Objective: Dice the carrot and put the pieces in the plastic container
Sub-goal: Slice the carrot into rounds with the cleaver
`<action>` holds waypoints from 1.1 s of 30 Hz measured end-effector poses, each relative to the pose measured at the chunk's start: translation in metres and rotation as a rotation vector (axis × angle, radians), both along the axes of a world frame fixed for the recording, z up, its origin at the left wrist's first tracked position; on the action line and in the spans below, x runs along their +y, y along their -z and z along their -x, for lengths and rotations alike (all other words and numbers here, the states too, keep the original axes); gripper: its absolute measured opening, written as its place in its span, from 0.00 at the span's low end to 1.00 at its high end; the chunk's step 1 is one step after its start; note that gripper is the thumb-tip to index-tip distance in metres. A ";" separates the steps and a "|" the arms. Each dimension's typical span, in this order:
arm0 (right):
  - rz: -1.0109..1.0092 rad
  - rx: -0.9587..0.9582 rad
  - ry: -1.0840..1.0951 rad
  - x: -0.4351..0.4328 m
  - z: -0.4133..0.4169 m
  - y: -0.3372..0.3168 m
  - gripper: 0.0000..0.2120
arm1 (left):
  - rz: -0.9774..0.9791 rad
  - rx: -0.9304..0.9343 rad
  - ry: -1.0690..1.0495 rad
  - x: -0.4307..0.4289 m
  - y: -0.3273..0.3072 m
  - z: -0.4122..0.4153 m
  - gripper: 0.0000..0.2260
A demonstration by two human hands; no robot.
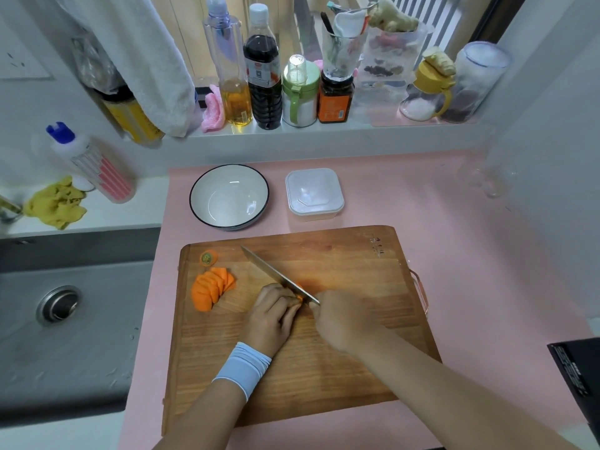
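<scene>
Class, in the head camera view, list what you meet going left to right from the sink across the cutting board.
sink drain → fanned carrot slices → left hand, holding the carrot piece → right hand, gripping the knife → cutting board's metal handle

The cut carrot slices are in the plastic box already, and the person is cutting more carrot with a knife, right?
Not quite. The head view shows the carrot slices lying on the cutting board; the plastic container holds no carrot. The right hand is indeed cutting another carrot piece with the knife.
</scene>
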State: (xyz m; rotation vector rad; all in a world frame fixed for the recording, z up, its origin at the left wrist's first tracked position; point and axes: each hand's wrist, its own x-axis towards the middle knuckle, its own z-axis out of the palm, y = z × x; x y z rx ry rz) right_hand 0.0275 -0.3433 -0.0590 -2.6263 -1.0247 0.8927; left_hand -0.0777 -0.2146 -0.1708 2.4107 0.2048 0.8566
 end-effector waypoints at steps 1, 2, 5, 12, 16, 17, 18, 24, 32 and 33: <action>-0.002 -0.007 -0.002 0.000 0.001 0.000 0.14 | -0.005 0.004 0.003 0.000 -0.001 0.000 0.04; -0.001 -0.014 -0.005 -0.001 0.001 0.001 0.14 | -0.010 0.010 0.002 0.000 -0.001 0.000 0.04; -0.012 -0.011 0.001 -0.003 0.003 0.003 0.14 | -0.023 0.016 0.013 0.000 -0.002 0.001 0.01; -0.004 0.046 0.026 -0.005 0.005 -0.001 0.13 | -0.083 0.055 0.050 0.001 -0.009 0.007 0.03; -0.004 0.059 0.047 -0.003 0.004 -0.005 0.15 | -0.076 0.060 0.027 -0.002 -0.010 0.007 0.02; -0.011 0.064 0.052 -0.003 0.004 -0.007 0.15 | -0.074 0.057 0.024 -0.002 -0.010 0.007 0.01; -0.023 0.068 0.051 -0.004 0.004 -0.010 0.15 | -0.071 0.054 0.022 -0.002 -0.011 0.007 0.01; -0.080 0.002 0.008 -0.011 0.007 -0.030 0.14 | -0.052 0.029 0.032 -0.001 -0.014 0.004 0.02; -0.086 0.025 0.020 -0.016 0.009 -0.037 0.14 | -0.011 0.037 0.020 -0.001 -0.016 0.003 0.05; -0.081 0.026 0.020 -0.016 0.009 -0.038 0.14 | -0.010 0.038 0.019 -0.001 -0.016 0.003 0.06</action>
